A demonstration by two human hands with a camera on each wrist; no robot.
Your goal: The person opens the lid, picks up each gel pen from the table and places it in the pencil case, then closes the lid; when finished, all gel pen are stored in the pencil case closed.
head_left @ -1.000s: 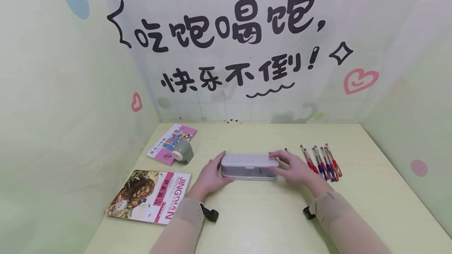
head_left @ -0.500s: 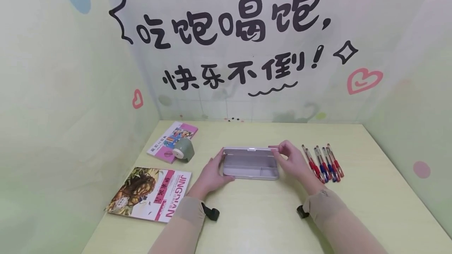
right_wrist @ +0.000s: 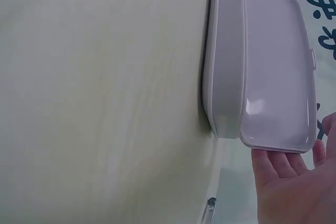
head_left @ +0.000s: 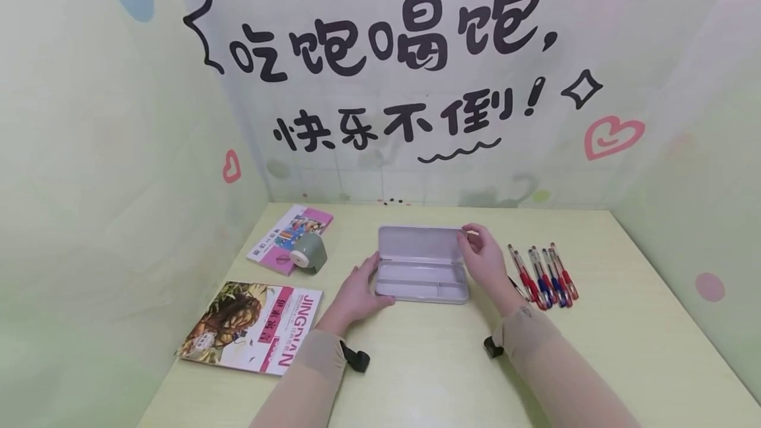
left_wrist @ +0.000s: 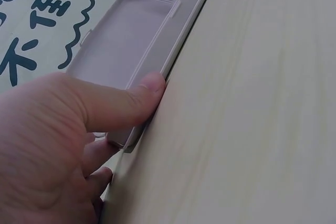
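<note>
A pale lilac pencil case [head_left: 409, 289] stands on the table with its hinged lid [head_left: 419, 243] swung up and back. Inside are bare compartments split by low dividers. My left hand [head_left: 357, 292] grips the case's left end; in the left wrist view the thumb [left_wrist: 123, 103] presses the front side while fingers curl behind the end. At the lid's right edge is my right hand [head_left: 483, 256], its fingers bent round the corner. The right wrist view shows these fingers [right_wrist: 281, 165] against the lid's end, partly hidden behind it.
Several red and blue gel pens [head_left: 543, 276] lie right of the case, one partly hidden by the right wrist. At left are a lion-cover book [head_left: 250, 329], a pink-and-white booklet [head_left: 291, 240] and a grey-green pencil sharpener [head_left: 310, 253]. Printed walls enclose the table [head_left: 428, 368].
The lid has swung from nearly closed, through upright, to leaning back, with my right hand moving away from me along with it. My left hand stays on the case's left end.
</note>
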